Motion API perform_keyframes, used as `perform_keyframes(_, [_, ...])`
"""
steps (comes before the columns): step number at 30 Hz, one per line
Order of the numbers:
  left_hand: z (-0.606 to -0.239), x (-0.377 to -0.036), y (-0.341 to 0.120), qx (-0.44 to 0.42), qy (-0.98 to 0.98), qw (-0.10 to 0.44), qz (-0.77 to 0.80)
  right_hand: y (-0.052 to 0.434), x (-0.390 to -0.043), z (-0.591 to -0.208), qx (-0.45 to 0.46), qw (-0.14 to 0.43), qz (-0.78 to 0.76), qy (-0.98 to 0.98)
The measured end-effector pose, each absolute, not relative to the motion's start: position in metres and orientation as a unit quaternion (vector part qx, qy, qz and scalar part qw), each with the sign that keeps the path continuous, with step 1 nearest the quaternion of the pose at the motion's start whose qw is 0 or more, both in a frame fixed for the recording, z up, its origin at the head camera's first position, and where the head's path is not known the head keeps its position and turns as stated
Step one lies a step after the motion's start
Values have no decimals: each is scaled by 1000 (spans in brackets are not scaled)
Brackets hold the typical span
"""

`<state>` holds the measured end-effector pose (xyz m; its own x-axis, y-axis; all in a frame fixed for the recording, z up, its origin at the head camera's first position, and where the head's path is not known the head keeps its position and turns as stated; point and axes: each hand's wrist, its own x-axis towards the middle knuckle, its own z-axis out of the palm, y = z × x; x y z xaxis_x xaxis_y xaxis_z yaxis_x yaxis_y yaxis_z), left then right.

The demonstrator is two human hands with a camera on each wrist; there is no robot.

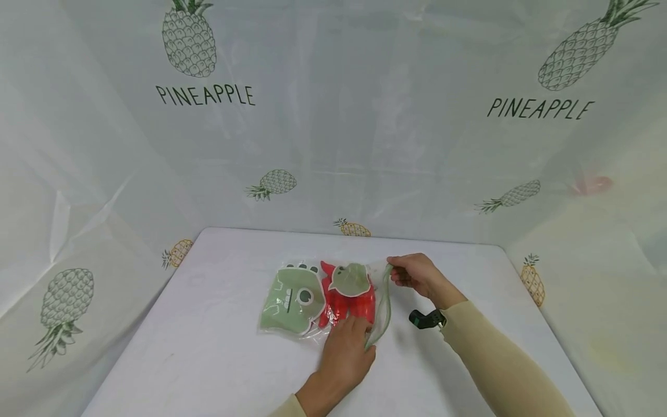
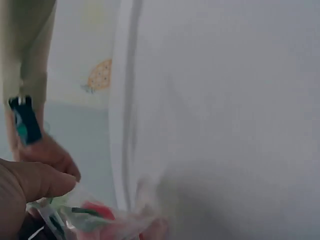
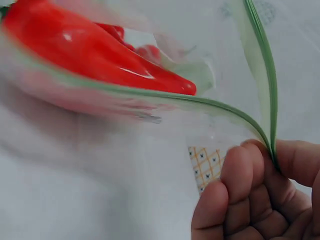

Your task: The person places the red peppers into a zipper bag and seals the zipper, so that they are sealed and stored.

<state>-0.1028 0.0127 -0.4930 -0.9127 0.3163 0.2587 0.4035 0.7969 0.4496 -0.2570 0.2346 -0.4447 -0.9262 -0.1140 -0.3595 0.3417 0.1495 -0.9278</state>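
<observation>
A clear zip bag [image 1: 292,307] printed with a green one-eyed monster lies flat on the table, its green-edged mouth towards the right. Inside are red peppers [image 1: 367,301]; close up in the right wrist view, one glossy red pepper [image 3: 100,55] lies near the mouth. My right hand [image 1: 417,272] pinches the far corner of the mouth between thumb and fingers. At the near corner, my left hand [image 1: 346,350] pinches the bag's edge, thumb against fingers. Between the two hands the green zip edges [image 3: 272,90] stand apart in a loop.
The white table [image 1: 208,359] spreads around the bag on all sides. Behind and beside it hangs a pale curtain [image 1: 333,127] with pineapple prints. A dark device [image 1: 427,319] is strapped at the right wrist.
</observation>
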Motion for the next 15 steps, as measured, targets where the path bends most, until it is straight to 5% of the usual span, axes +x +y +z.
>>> perform_keyframes(15, [-489, -162, -41, -180, -926, 252, -217, 273, -216, -452, 104, 127, -673, 722])
